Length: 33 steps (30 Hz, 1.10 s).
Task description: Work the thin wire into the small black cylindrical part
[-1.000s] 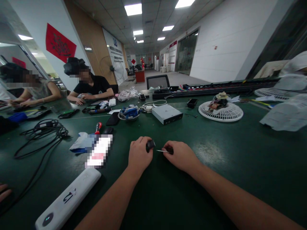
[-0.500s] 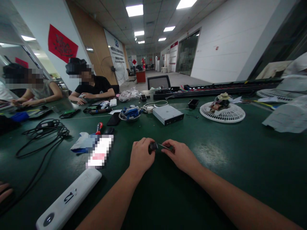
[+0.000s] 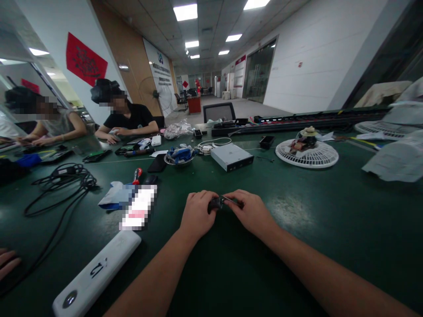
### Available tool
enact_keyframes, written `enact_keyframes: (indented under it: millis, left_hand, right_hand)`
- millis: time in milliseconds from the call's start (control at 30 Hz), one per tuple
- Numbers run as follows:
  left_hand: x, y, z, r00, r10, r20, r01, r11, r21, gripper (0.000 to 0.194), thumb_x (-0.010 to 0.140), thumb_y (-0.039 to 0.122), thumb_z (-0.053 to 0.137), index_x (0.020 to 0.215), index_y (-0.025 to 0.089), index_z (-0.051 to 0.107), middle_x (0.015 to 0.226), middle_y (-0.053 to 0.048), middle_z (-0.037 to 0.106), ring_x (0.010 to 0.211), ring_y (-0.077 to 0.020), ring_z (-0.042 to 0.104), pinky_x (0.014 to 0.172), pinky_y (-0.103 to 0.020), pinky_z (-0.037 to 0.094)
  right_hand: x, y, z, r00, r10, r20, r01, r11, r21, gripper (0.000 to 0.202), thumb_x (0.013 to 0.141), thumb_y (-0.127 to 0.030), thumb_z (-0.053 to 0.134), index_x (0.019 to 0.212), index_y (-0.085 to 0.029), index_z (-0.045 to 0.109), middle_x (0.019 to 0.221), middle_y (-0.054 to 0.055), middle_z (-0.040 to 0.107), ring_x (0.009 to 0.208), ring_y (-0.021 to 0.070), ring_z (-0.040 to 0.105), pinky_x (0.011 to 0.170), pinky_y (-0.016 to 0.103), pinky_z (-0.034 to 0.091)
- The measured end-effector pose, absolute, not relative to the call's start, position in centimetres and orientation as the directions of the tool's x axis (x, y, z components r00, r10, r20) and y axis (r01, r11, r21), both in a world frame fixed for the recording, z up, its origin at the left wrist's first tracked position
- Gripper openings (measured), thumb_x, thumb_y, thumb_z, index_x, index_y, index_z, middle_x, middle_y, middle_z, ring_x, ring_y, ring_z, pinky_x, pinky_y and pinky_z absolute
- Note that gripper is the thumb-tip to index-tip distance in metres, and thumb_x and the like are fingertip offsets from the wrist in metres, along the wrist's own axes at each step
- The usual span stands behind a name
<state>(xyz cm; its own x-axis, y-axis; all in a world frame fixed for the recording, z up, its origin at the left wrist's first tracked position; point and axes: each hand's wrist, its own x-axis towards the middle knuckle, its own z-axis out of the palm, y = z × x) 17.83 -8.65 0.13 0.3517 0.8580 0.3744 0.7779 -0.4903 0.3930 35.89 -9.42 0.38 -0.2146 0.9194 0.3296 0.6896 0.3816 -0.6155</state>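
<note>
My left hand (image 3: 198, 213) is closed around a small black object (image 3: 216, 203), whose open-looking end points right. In my right hand (image 3: 253, 211), thumb and fingers pinch a thin, flat, greyish piece (image 3: 233, 201). Its tip meets the right end of the black object, or lies just in front of it; I cannot tell which. Both hands are held low over the green table (image 3: 224, 268). My palms and fingers hide much of both pieces.
At left lie a long white device (image 3: 97, 273), a blurred bright screen (image 3: 138, 207), a glove (image 3: 115, 196), a red-handled tool (image 3: 137, 176) and coiled cable (image 3: 66, 178). Beyond stand an optical drive (image 3: 231, 156), a bowl (image 3: 178, 163) and a fan grille (image 3: 306, 154). Two people sit opposite.
My hands have come closer together. The thin piece's tip, apart from the black object before, is now at its end. The black object has shifted slightly right.
</note>
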Motion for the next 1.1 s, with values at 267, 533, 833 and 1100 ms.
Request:
enact_keyframes:
  millis: [267, 533, 833, 1100]
  left_hand:
    - [17.71, -8.66, 0.12, 0.421, 0.823, 0.38, 0.719, -0.559, 0.414, 0.022, 0.08, 0.015, 0.064, 0.1, 0.023, 0.062, 0.103, -0.002, 0.068, 0.098, -0.0209, 0.06, 0.093, -0.04, 0.039]
    - [17.62, -8.62, -0.07, 0.429, 0.798, 0.424, 0.687, -0.593, 0.42, 0.027, 0.08, 0.019, 0.068, 0.105, 0.023, 0.061, 0.106, -0.002, 0.069, 0.1, -0.02, 0.061, 0.096, -0.04, 0.038]
    - [17.62, -8.63, -0.04, 0.488, 0.766, 0.419, 0.648, -0.639, 0.415, 0.029, 0.078, 0.006, 0.063, 0.1, 0.024, 0.062, 0.103, 0.0, 0.07, 0.1, -0.0188, 0.061, 0.097, -0.04, 0.037]
    - [17.55, -8.51, -0.13, 0.455, 0.747, 0.485, 0.641, -0.652, 0.404, 0.027, 0.078, 0.009, 0.065, 0.1, 0.023, 0.061, 0.103, -0.001, 0.069, 0.098, -0.019, 0.061, 0.094, -0.039, 0.039]
  right_hand:
    - [35.86, -9.3, 0.38, -0.166, 0.953, 0.251, 0.699, 0.294, -0.652, 0.016, 0.083, -0.026, 0.061, 0.095, -0.024, 0.07, 0.085, 0.0, 0.072, 0.073, 0.0164, 0.064, 0.069, 0.029, 0.047]
    - [36.19, -9.18, 0.45, -0.178, 0.956, 0.232, 0.668, 0.291, -0.685, 0.013, 0.084, -0.033, 0.062, 0.086, -0.023, 0.07, 0.081, 0.0, 0.071, 0.072, 0.0154, 0.062, 0.064, 0.027, 0.043]
    - [36.1, -9.07, -0.01, -0.224, 0.961, 0.162, 0.615, 0.269, -0.741, 0.011, 0.081, -0.03, 0.063, 0.08, -0.022, 0.07, 0.072, -0.002, 0.069, 0.064, 0.0137, 0.06, 0.059, 0.025, 0.04]
    - [35.79, -9.38, 0.05, -0.191, 0.965, 0.18, 0.607, 0.26, -0.751, 0.017, 0.084, -0.033, 0.056, 0.083, -0.021, 0.068, 0.072, 0.0, 0.068, 0.064, 0.0142, 0.059, 0.057, 0.026, 0.039]
